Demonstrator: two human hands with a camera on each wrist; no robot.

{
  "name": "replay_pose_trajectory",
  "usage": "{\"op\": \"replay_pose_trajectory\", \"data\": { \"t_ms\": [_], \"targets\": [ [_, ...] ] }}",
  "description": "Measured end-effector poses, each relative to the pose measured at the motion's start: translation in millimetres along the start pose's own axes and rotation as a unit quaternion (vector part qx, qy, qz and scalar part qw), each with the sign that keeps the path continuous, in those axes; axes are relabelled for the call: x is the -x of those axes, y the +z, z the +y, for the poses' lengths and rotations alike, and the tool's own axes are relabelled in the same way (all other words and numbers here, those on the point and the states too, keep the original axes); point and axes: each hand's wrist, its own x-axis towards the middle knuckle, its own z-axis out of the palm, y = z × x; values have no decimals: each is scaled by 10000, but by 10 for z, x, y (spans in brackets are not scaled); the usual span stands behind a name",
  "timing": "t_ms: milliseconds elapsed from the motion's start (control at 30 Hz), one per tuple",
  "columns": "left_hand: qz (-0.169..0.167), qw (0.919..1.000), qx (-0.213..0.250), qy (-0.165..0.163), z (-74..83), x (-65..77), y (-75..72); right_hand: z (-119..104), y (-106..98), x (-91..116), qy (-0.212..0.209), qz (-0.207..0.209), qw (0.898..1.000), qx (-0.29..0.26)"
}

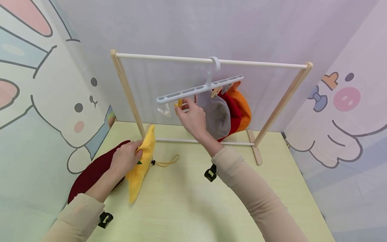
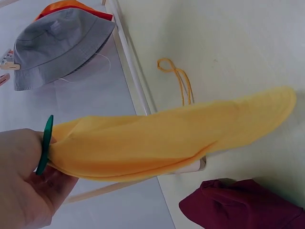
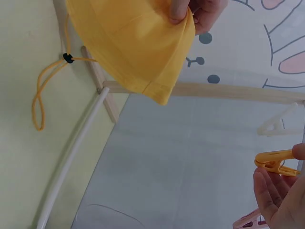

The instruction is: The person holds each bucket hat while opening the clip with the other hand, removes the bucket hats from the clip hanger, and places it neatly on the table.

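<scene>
My left hand [image 1: 125, 157] pinches a folded yellow bucket hat [image 1: 139, 174], held upright left of the rack's middle. A green leaf-shaped piece [image 2: 46, 145] sits on the hat by my fingers, and a yellow cord [image 1: 169, 162] with a black toggle trails from it. My right hand [image 1: 193, 117] grips a yellow clothespin [image 3: 274, 160] under the left half of a pale clip hanger [image 1: 181, 95]. To its left a white clip [image 1: 164, 110] hangs with nothing in it. Grey [image 1: 219, 117], red [image 1: 232, 109] and orange [image 1: 244, 109] hats hang from clips toward the hanger's right end.
The hanger hooks over the white top bar [image 1: 163, 57] of a wooden-sided rack [image 1: 281, 104]. A dark red hat [image 1: 93, 171] lies on the pale yellow table [image 1: 169, 208], behind my left forearm. Cartoon-printed cloth walls [image 1: 39, 141] enclose the table's back and sides.
</scene>
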Motion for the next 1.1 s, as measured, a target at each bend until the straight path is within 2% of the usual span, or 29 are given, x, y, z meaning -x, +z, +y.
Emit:
{"op": "replay_pose_trajectory", "data": {
  "t_ms": [167, 467, 1100],
  "targets": [
    [-82, 9998, -194, -55, -56, -8, 53, 7, -9, 1, -39, 16, 10000, -5],
    [-83, 9983, -556, 133, -132, -9, 211, 14, -3, 0, 79, 49, 9999, 66],
    [-199, 9985, -509, -39, -14, -9, 541, 46, -1, 19, 70, 1, 9999, 83]
  ]
}}
